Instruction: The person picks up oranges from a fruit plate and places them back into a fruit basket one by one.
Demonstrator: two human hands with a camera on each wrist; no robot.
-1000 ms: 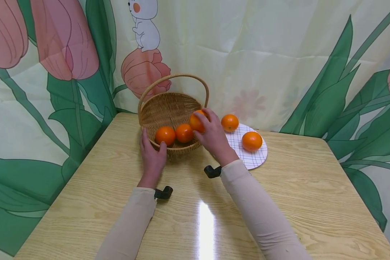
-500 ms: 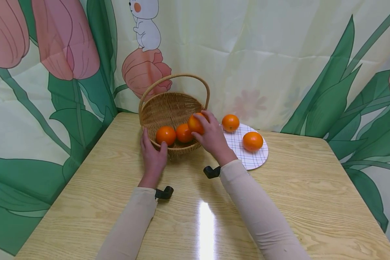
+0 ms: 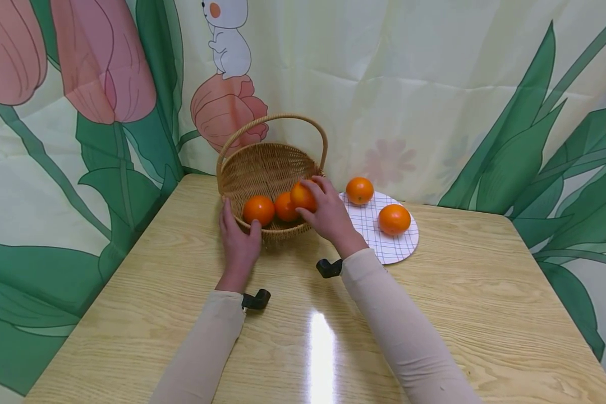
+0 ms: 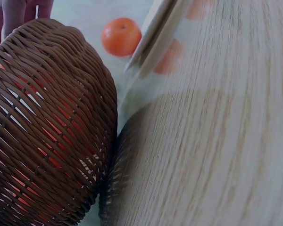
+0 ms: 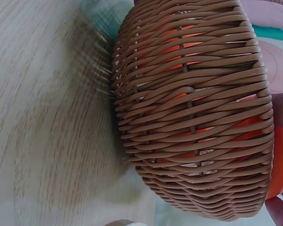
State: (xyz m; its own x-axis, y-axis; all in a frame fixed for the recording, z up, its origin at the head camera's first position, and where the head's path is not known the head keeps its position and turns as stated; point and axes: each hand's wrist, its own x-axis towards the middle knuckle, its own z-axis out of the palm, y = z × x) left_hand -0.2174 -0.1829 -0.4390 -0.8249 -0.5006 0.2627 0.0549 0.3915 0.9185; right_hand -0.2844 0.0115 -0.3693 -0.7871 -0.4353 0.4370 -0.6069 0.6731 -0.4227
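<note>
At the basket's (image 3: 267, 163) right front rim, my right hand (image 3: 330, 212) holds one orange (image 3: 303, 197) near two oranges (image 3: 258, 211) inside; my left hand (image 3: 240, 244), thumb and fingers spread, touches the left front, probably for steadying it.

Head view forward-down, wrist views close, all sharing the basket (image 3: 265, 163)

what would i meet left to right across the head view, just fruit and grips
Left grip, leftmost fruit, second fruit, held fruit, right grip, rear fruit, rightmost fruit.
</note>
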